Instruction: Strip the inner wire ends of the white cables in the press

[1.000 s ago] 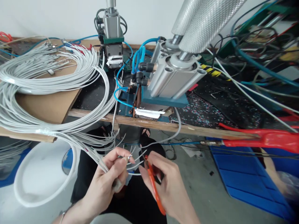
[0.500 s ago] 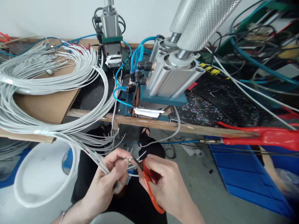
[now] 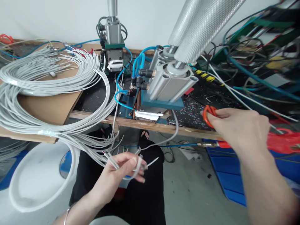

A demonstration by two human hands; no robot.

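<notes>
My left hand [image 3: 120, 168] is over my lap, its fingers closed round a few light grey cables [image 3: 112, 160]. One cable end bends in a loop past the fingertips, slightly blurred. My right hand [image 3: 241, 126] is stretched out to the right, above the front edge of the bench. It grips scissors by their orange handles [image 3: 208, 117]; the blades cannot be made out. A large coiled bundle of grey cables [image 3: 44, 128] lies on cardboard at the left, and its loose ends hang towards my left hand.
A pneumatic press [image 3: 167, 84] with blue hoses stands mid-bench, and a smaller press [image 3: 114, 37] behind it. A red air gun [image 3: 283, 141] is at the right edge. Below are a white round tub [image 3: 16, 190] and a blue crate [image 3: 226, 168].
My right hand has carried the scissors from beside my left hand up and right to the bench. My left hand has shifted slightly, still holding cables.
</notes>
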